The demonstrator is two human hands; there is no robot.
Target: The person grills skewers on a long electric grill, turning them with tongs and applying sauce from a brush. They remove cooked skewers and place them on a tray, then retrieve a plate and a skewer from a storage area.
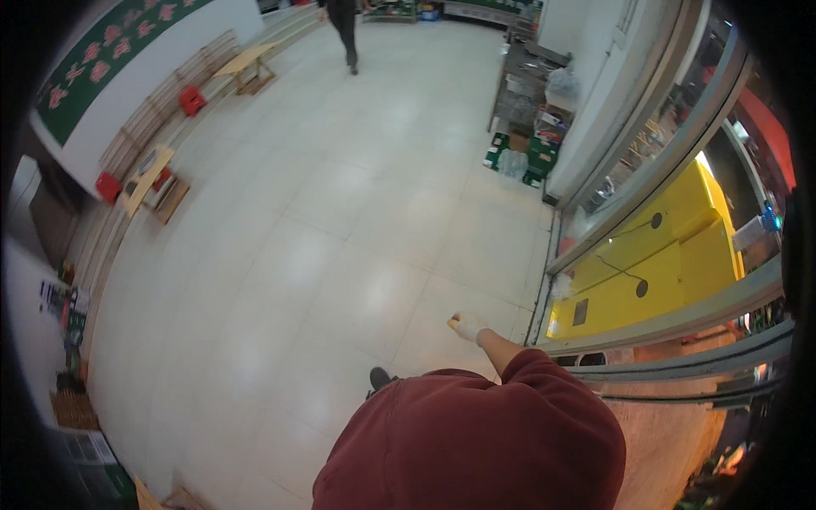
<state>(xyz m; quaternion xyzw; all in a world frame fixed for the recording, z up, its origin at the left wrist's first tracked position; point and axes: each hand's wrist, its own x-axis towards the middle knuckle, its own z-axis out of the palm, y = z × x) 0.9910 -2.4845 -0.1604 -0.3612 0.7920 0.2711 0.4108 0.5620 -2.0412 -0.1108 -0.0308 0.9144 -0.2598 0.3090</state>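
Observation:
My right hand [468, 325], in a pale glove with yellowish fingertips, hangs over the tiled floor at the end of a bare forearm. Its fingers look curled, but whether they hold anything small cannot be made out. The maroon sleeve is pushed up towards the elbow. The hand is nearest to the metal-framed glass door [637, 185] on the right and touches nothing that I can see. My left hand is out of view. One dark shoe [380, 378] shows beyond the maroon top [472, 440]. Before me lies the pale, glossy tiled floor [344, 242].
A person in dark clothes [344, 29] is at the far end. Low wooden tables [245, 58] and red stools [191, 101] line the left wall. Green boxes [542, 156] stand by a cluttered table [515, 89] at right. A yellow cabinet [663, 255] shows behind the glass.

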